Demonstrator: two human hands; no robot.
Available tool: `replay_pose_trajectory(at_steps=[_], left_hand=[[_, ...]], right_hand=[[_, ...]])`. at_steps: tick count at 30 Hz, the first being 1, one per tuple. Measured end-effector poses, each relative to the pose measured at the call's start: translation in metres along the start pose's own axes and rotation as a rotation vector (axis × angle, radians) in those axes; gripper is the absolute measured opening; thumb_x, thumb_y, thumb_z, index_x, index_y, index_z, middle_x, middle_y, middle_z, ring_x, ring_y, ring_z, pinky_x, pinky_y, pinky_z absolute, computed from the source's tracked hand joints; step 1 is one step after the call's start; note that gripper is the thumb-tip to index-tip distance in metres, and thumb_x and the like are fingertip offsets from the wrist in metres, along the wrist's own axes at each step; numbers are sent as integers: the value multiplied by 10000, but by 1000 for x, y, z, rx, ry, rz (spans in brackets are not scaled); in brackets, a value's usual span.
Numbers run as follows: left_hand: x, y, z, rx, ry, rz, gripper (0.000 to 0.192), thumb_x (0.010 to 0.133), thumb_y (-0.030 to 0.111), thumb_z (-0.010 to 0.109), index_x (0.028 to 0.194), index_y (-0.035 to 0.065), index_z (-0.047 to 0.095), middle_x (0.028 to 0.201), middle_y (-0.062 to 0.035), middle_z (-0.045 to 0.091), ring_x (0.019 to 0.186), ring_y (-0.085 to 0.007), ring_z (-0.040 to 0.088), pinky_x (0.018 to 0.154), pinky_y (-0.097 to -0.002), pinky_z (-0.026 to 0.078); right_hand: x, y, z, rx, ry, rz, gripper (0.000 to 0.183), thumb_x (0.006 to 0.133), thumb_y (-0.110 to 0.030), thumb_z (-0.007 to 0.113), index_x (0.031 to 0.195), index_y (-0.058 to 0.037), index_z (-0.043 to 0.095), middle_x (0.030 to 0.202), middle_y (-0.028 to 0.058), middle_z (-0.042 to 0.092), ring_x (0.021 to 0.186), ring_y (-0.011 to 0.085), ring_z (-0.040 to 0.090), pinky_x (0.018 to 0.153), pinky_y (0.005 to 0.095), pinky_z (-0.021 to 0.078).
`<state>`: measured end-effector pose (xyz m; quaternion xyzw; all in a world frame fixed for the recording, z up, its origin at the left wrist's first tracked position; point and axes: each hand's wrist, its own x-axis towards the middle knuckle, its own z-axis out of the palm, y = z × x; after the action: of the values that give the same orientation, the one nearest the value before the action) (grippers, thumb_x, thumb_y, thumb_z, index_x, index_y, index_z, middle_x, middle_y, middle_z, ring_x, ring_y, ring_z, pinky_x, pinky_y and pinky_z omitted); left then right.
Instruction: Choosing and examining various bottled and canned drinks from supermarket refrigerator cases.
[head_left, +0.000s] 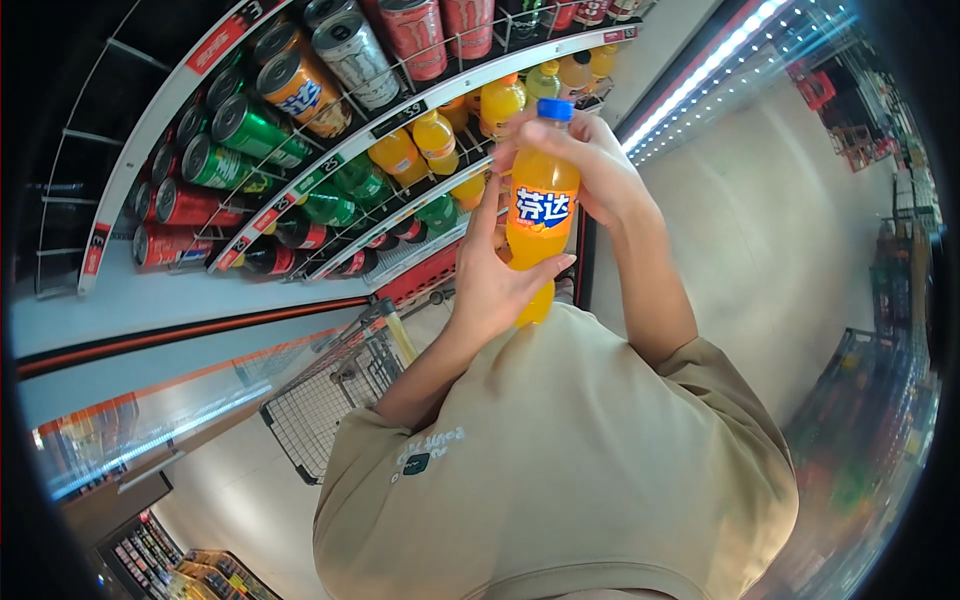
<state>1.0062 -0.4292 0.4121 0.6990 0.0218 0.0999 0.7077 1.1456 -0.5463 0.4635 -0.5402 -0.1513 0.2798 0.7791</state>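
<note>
An orange Fanta soda bottle (544, 214) with a blue cap is held upright in front of my chest, its label facing me. My left hand (487, 274) wraps the lower half from the left side, thumb across the front. Around the upper part and neck, just below the cap, my right hand (585, 161) is closed, its fingers slightly blurred and partly hidden behind the bottle. Behind the hands, a drinks shelf (450, 79) bears soda cans and plastic bottles, with more orange soda bottles (435, 142) near my fingers.
A metal shopping cart (322, 401) stands at the left, below the shelf. A bright light strip (705, 75) runs along the cooler's right edge. Pale floor (735, 225) lies at the right, with blurred store displays (862, 442) beyond it. Another stocked rack (214, 574) shows at lower left.
</note>
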Motion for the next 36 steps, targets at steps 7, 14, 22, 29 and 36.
replay_pose_trajectory(at_steps=[7,14,22,29,36], left_hand=[[11,-52,-4,-448,2,-60,1165,748,110,908,1561,64,75,1415,-217,480,1239,-223,600,1006,-358,532],[8,-91,-1,-502,-337,-390,412,798,105,819,1127,6,593,891,-93,690,858,-232,722,708,-362,594],[-17,-93,7,-568,-3,-599,213,833,84,711,998,3,605,801,-117,664,699,-231,691,635,-356,569],[-22,-87,4,-480,36,-582,179,802,89,728,932,-3,649,747,-103,677,649,-203,681,605,-319,544],[-24,-91,0,-473,21,-582,191,797,91,735,936,-8,651,751,-101,679,649,-203,682,606,-318,544]], right_hand=[[31,17,13,-182,83,-25,124,840,-62,663,873,56,638,745,164,685,651,263,692,632,373,580],[45,49,-1,-153,-174,131,130,834,-83,674,886,20,615,787,155,688,720,270,700,687,413,600],[62,101,-12,150,-243,326,235,833,-156,712,969,-33,564,774,156,662,699,297,677,712,470,604],[54,103,-11,243,-284,305,162,862,-151,677,919,-18,603,804,158,661,737,300,688,783,503,610],[51,105,-8,240,-260,293,167,858,-150,667,908,-6,597,809,159,664,742,299,688,790,498,611]])
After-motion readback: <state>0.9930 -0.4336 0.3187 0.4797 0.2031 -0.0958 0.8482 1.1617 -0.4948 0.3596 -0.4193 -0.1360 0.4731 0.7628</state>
